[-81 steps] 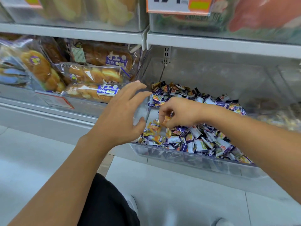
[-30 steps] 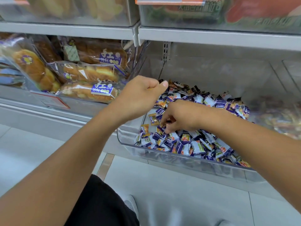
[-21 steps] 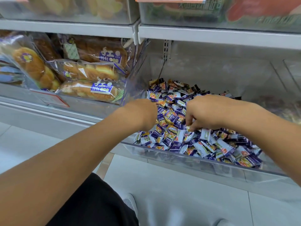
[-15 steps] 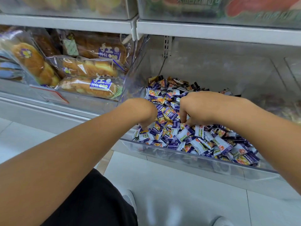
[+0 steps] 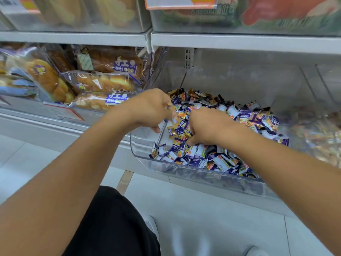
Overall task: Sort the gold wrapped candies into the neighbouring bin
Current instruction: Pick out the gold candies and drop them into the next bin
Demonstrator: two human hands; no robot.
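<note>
1. Candies: wrappers purple, white and gold-orange, mixed all round the fingers of the right hand.
2. Gold candy: gold-brown wrapper, just left of those fingers.
3. Bin: clear, colourless plastic.
4. Bread packs: golden-brown loaves, purple-and-white labels, left of the fingers.
5. Shelf: pale grey.
6. Price tag: orange, above.
7. Shorts: black.
</note>
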